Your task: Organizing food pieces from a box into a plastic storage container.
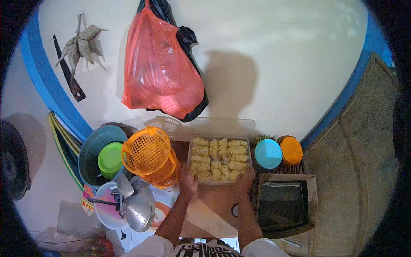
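Observation:
A clear plastic container [219, 182] stands on a brown surface before me, filled with pale yellow, folded pieces of food [221, 155] that look like dumplings or pastries. My left hand [188, 180] is at its near left corner and my right hand [245, 178] at its near right corner. Both hands hold the container between them by its sides; some fingers are hidden or blurred. Behind the container, a transparent flat lid or panel [224, 123] stands against the wall.
Left are orange plastic baskets [147, 151], a grey-green tub [88, 157] with green bowls [110, 159], and a white bucket [106, 215] with utensils and a perforated metal lid [140, 205]. Right are blue-lidded [268, 154] and orange-lidded [291, 150] containers and a cardboard box [311, 199]. A red plastic bag [162, 64] hangs above.

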`<state>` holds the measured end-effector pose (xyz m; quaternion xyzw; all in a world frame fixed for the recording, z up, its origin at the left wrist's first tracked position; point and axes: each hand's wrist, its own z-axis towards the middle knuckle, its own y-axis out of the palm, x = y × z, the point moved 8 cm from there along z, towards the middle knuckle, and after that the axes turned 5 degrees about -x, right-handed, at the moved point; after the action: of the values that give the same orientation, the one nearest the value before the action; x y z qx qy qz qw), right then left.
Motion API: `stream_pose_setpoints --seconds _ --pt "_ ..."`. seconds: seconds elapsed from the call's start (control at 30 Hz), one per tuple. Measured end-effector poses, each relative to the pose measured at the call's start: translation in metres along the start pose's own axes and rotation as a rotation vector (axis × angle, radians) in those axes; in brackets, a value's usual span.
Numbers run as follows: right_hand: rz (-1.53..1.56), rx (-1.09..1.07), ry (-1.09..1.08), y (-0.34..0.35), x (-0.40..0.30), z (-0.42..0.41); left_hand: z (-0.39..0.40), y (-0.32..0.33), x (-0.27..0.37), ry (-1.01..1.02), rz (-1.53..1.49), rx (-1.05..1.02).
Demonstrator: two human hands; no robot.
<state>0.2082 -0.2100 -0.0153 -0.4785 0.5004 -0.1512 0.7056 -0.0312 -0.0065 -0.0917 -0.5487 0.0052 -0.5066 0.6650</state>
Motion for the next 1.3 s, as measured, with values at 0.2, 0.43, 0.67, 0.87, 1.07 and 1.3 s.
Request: stream_pose_setpoints --seconds 0.2,0.43,0.67,0.87,1.07,1.3 --pt "-0.019 0.03 -0.146 -0.003 -0.027 -0.009 -0.005 -0.016 -0.075 -0.164 -0.225 0.176" --pt "-0.282 0.231 -0.215 -0.003 0.05 0.008 0.013 -0.013 0.015 -0.142 -0.376 -0.225" --pt "0.687 -0.149 0.082 0.047 0.01 -0.001 -0.013 -0.061 -0.054 -0.259 -0.11 -0.132" --pt "-0.934 -0.244 -0.134 0.094 0.143 0.037 -0.009 -0.047 0.035 -0.161 -0.398 -0.222" --pt "-0.799 -0.129 -0.241 0.075 0.102 -0.014 -0.023 -0.069 0.045 -0.179 -0.419 -0.257" --pt "-0.196 -0.026 -0.377 -0.037 -0.028 -0.028 -0.009 -0.112 0.046 0.015 -0.12 0.174"
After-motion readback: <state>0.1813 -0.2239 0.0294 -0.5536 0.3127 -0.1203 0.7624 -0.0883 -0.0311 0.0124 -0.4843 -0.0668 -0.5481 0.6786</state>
